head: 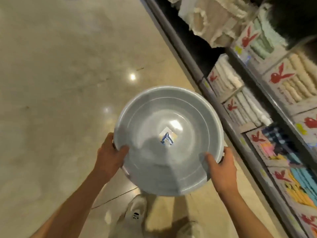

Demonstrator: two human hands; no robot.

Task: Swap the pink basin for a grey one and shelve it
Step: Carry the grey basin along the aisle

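While the person stands in a shop aisle, they carry a grey basin (169, 140) out in front of them at about waist height, above a glossy beige floor (60, 74). The left hand (109, 154) grips the near-left rim, thumb hooked inside and fingers curled under the edge. The right hand (220, 166) grips the near-right rim the same way. Holding it by opposite sides keeps the wide, shallow bowl level and steady, mouth up, which suits walking it to its place. A small white and blue label (167, 137) sits on the bottom inside; its print is too blurred to read.

To the right runs a shelf unit (228, 121) stacked with packed towels (240, 107) bearing a red rabbit mark. The basin is near it but not touching, and not yet shelved. No pink basin is in view, so that part of the swap looks done, though I cannot be sure. Where the grey one belongs is not visible. The fingers under the rim are hidden, the frame blurs toward the edges, and pale shoes (137, 210) show below, partly cut off.
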